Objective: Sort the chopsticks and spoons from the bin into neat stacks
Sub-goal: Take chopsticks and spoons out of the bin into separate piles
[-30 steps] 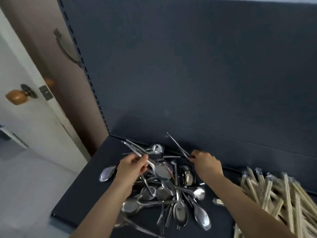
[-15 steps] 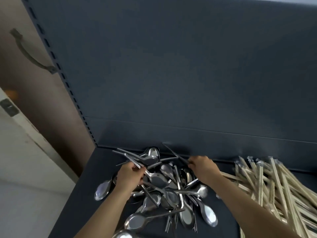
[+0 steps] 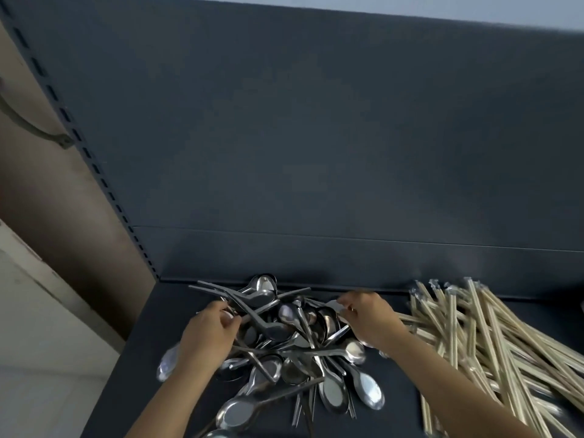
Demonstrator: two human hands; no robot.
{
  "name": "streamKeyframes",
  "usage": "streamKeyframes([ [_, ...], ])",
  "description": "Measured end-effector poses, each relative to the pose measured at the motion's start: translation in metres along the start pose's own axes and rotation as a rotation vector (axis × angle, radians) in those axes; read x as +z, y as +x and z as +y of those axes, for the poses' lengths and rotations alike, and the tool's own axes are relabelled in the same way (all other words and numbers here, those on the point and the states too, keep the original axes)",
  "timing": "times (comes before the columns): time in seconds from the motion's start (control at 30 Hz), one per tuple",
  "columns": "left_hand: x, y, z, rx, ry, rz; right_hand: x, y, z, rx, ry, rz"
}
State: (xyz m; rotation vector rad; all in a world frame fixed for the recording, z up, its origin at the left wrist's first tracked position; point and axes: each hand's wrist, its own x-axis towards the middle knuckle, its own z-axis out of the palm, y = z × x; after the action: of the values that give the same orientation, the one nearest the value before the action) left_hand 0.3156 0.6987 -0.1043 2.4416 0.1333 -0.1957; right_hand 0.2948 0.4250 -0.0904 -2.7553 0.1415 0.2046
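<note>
1. Uppermost and largest, a dark blue-grey back panel [image 3: 316, 121] fills most of the view; a slotted upright [image 3: 79, 140] runs down its left edge.
2. Below the panel, a dark shelf [image 3: 401, 384] forms the work surface; it meets the panel at a low rear lip.
3. At left, a brown wall [image 3: 41, 191] and a pale surface [image 3: 38, 343] lie beyond the shelf edge.
4. On the right part of the shelf, wrapped chopsticks [image 3: 493, 349] lie in a loose fan, overlapping one another, their far ends near the rear lip.
5. At the shelf centre, metal spoons [image 3: 294, 349] lie in a tangled heap, bowls and handles crossing at many angles; a few dark metal chopsticks [image 3: 303, 406] protrude from its near side.
6. One spoon [image 3: 167, 363] lies apart at the heap's left margin, partly hidden by the left forearm.
7. Left hand [image 3: 210, 331]: fingers curled, closed around the handles of several spoons at the heap's left side.
8. Right hand [image 3: 368, 317]: palm down at the heap's far right corner, between heap and wrapped chopsticks; fingertips are pinched on a slender pale item [image 3: 331, 303], blurred and not identifiable.
</note>
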Motion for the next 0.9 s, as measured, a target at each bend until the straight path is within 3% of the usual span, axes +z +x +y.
streamKeyframes([
  [0.17, -0.005, -0.022, 0.022, 0.183, 0.417, 0.159, -0.022, -0.023, 0.016, -0.07, 0.019, 0.12],
  [0.37, 0.023, -0.054, 0.078, 0.419, 0.586, 0.195, -0.063, -0.077, 0.069, -0.095, -0.016, 0.269],
  [0.6, 0.114, -0.133, 0.174, 0.599, 0.574, 0.179, -0.122, -0.184, 0.19, 0.009, -0.024, 0.432],
  [0.77, 0.191, -0.208, 0.261, 0.82, 0.505, 0.139, -0.16, -0.27, 0.293, 0.136, -0.022, 0.52],
  [0.9, 0.241, -0.258, 0.324, 0.874, 0.411, 0.075, -0.181, -0.329, 0.36, 0.265, -0.02, 0.535],
])
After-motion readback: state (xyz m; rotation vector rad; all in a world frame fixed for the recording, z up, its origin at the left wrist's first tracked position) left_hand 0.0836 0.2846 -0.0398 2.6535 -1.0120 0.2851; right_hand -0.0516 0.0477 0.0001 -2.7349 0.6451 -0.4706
